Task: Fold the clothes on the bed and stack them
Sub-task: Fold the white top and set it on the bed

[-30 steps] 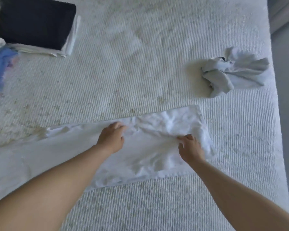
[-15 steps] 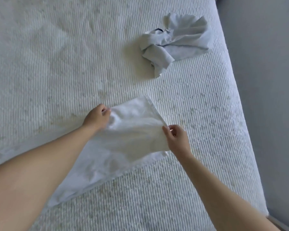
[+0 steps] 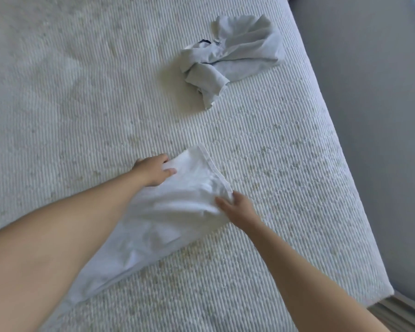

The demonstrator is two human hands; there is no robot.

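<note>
Both bare forearms reach forward over the bed (image 3: 82, 104) from the near edge of the view. The left hand (image 3: 153, 172) lies at the far left corner of the white garment (image 3: 175, 212), thumb on top of the cloth and fingers tucked under its edge, pinching that corner. The right hand (image 3: 237, 207) grips the garment's right corner just below the hemmed end, thumb over the fabric and fingers curled beneath it.

The white garment is a long, narrow folded strip. Its long axis runs diagonally across the bedspread, from the hemmed end between the two hands back towards the person's left, where the left forearm covers part of it.

Beyond the white garment, well apart from it, a crumpled pale grey shirt (image 3: 233, 58) lies near the bed's right edge.
</note>
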